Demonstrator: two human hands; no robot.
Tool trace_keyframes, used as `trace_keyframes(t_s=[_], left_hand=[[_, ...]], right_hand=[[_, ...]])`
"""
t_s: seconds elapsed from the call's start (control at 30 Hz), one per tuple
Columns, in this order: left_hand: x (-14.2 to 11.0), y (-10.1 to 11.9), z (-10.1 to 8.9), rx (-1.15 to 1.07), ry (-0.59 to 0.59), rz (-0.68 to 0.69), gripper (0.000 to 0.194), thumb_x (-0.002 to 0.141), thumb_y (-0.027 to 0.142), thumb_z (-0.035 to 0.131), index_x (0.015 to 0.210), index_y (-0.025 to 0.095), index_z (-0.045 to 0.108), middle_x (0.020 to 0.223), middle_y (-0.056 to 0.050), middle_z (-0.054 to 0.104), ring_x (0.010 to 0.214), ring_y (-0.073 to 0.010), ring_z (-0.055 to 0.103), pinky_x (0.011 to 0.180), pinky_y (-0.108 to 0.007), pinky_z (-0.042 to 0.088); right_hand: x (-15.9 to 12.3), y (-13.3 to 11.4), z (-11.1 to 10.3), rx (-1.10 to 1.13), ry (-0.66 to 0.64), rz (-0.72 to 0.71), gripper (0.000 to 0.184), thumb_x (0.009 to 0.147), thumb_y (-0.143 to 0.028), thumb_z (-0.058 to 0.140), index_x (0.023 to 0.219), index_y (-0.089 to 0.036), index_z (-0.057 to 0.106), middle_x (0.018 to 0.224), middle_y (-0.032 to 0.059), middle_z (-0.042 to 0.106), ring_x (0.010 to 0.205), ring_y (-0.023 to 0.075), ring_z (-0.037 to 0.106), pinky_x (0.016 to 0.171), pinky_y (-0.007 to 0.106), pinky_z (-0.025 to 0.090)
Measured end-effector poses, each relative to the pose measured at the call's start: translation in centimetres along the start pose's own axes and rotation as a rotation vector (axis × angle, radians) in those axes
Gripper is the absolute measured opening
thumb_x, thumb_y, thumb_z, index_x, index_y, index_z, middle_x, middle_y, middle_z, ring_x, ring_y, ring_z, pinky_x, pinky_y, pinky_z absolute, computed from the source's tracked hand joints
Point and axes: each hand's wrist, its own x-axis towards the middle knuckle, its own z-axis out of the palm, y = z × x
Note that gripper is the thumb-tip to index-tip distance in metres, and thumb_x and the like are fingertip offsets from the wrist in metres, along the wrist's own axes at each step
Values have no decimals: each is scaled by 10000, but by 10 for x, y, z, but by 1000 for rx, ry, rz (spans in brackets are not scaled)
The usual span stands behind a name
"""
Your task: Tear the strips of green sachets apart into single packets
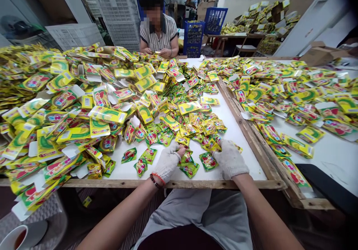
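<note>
Left hand (167, 162): white knit glove, fingers closed on small green-and-red foil sachets (187, 157).
Right hand (229, 159): gloved, fingers curled over sachets at the white surface (240, 138)'s near edge.
Handling: probably light, crinkly, slippery; pinch at sealed edges.
Writing: too small to read.

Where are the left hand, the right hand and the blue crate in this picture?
left hand (167, 161), head view, on the back of the white glove.
right hand (230, 159), head view, on the back of the white glove.
blue crate (193, 37), head view, on its front mesh wall.
</note>
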Motion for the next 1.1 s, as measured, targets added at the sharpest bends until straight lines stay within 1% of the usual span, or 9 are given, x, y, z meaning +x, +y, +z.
trace_keyframes(t_s=[0.1,0.2,0.3,0.43,0.6,0.73,0.87,0.97,1.1], left_hand=[[1,-1,-3,73,48,54,293,842,431,543,799,147,601,654,26,493,611,-97,420,584,-226,328],[1,2,0,182,23,127,263,847,397,542,802,149,616,727,5,551,689,-119,474,637,-234,359],[-2,9,4,203,-91,124,329,880,414,474,735,144,593,685,-1,532,661,-124,470,606,-240,358],[-7,16,4,122,-230,105,378,888,471,448,822,137,613,776,-28,591,731,-141,526,654,-247,404],[-11,13,5,89,-245,121,309,791,418,627,933,148,580,874,-40,604,804,-156,549,685,-250,435],[-8,10,7,139,-190,137,309,822,417,582,993,169,512,851,-33,591,743,-151,554,646,-258,444],[16,17,-12,519,6,337,149,884,259,454,994,191,528,927,-52,586,852,-176,554,784,-307,444],[51,23,-34,984,178,398,331,786,122,496,1105,194,552,1129,-119,534,1068,-261,488,921,-410,393],[96,32,-57,1261,157,495,385,738,89,527,1105,186,592,1194,-153,527,1189,-313,415,1045,-521,246]], right_hand=[[-11,-7,-8,306,-43,-18,367,750,-328,585,1068,-146,597,988,123,655,889,258,606,761,351,465],[-27,-22,-23,672,-260,-163,381,775,-377,566,1090,-166,602,984,78,676,857,221,621,726,312,484],[-38,-38,-35,568,-412,-311,235,761,-344,589,905,-173,662,881,39,679,778,188,606,678,273,460],[-38,-48,-36,345,-422,-377,151,754,-308,590,747,-173,655,694,6,627,667,158,558,584,243,404],[-42,-50,-16,536,-276,-290,289,750,-332,615,981,-158,628,934,68,669,841,202,613,727,295,486],[-49,-49,-10,697,-402,-254,283,822,-336,551,1045,-182,633,980,63,684,865,199,637,759,308,512],[-50,-42,-18,642,-279,-183,209,807,-309,559,953,-181,636,888,43,686,784,189,634,687,289,516],[-49,-38,-23,617,-236,-189,212,827,-324,538,949,-183,639,875,40,687,770,184,631,676,283,509],[-50,-38,-20,652,-219,-200,226,816,-337,556,944,-173,644,884,46,690,792,191,638,695,285,512]])
